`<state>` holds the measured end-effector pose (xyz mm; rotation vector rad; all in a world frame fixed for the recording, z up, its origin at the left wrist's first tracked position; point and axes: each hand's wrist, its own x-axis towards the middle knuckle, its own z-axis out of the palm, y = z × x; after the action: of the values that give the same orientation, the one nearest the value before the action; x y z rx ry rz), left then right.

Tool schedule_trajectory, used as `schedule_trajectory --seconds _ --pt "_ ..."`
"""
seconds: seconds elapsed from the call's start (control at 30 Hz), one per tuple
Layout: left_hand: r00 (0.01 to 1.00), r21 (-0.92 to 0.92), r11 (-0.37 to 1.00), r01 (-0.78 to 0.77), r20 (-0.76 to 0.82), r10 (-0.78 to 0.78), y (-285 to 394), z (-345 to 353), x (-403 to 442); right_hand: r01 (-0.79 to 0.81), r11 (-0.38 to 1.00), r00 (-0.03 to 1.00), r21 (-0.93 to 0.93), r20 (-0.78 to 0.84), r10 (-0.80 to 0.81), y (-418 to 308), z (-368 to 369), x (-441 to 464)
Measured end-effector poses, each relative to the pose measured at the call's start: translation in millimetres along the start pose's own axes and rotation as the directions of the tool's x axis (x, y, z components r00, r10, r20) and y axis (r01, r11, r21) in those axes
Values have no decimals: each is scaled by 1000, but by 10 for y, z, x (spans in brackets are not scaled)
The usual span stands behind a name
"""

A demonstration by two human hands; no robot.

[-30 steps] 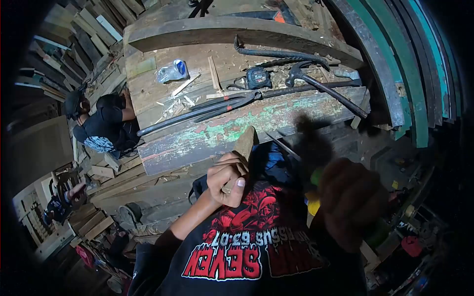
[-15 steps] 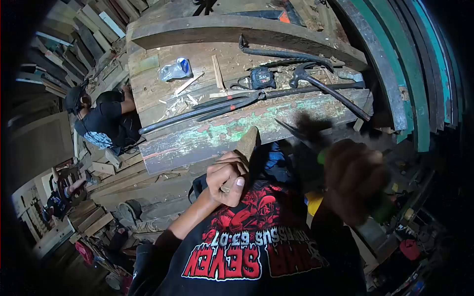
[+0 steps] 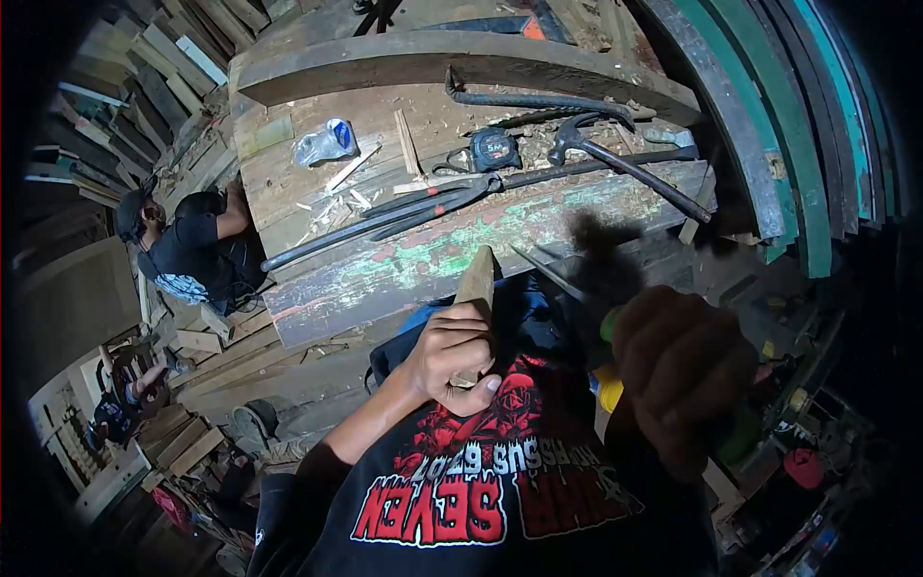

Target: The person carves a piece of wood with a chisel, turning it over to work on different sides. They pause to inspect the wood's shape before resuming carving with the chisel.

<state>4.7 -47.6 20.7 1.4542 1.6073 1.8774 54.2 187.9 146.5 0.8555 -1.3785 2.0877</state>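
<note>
My left hand [image 3: 457, 356] is closed around a short piece of wood [image 3: 478, 280], its narrowed end pointing up toward the bench edge. In my right hand [image 3: 683, 370], fingers wrapped tight, is a green-handled knife [image 3: 555, 276]. Its dark pointed blade slants up and left, with the tip just right of the wood; a gap shows between them. Green handle ends stick out on both sides of the fist, and the hand is in shadow. Behind the wood lies a plank with flaking green paint [image 3: 356, 284] along the bench's near edge.
On the bench lie a claw hammer [image 3: 630, 168], a pry bar [image 3: 538, 99], a tape measure [image 3: 494, 150], long-handled metal tool [image 3: 375, 219], clear plastic bottle [image 3: 325, 144] and wood shavings. A person [image 3: 197, 240] sits at the left. Painted boards [image 3: 803, 144] stand at right.
The knife and my right hand have shifted slightly left, the blade tip nearer the wood. The wood in my left hand stands a little more upright. The view has shifted slightly.
</note>
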Motion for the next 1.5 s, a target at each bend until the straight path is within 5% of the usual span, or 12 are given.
schedule_trajectory --seconds 0.07,0.13,0.2,0.33,0.47,0.7,0.83,0.97,1.1,1.23,1.43,1.5 --pt "999 7 1000 1 32 -2 -4 -9 7 -39 999 999 -20 -17 39 153 -9 -133" --pt "999 18 1000 -3 44 3 4 -17 4 -137 951 981 -277 -168 92 646 122 -656" --pt "999 27 999 -20 40 19 2 -14 16 -290 861 946 -418 14 325 853 123 -621" --pt "996 18 1000 -7 91 5 -17 -20 0 -197 946 953 -256 -278 123 465 20 -400" --pt "988 9 1000 -12 157 10 7 -39 86 -38 996 999 -76 -18 37 -36 -250 42" --pt "991 0 999 -32 133 32 -31 -15 50 -495 834 857 -243 -297 422 590 -85 -643" --pt "995 31 999 -20 102 17 -20 -8 -1 -310 948 868 -73 -429 250 311 -71 -441" --pt "996 26 1000 16 82 -18 -3 0 -23 -327 921 820 -214 -549 163 671 145 -684" --pt "995 42 999 15 96 -19 -5 14 -14 -461 887 786 6 -461 412 715 -28 -670" --pt "997 22 1000 -8 73 7 -19 29 -16 -158 983 937 -89 -329 121 352 -95 -320" --pt "999 16 1000 7 53 -7 -19 25 -6 -484 872 816 -67 -395 422 373 11 -395" --pt "993 37 999 -26 113 21 -41 16 -34 -353 922 894 -160 -348 282 415 -49 -392"
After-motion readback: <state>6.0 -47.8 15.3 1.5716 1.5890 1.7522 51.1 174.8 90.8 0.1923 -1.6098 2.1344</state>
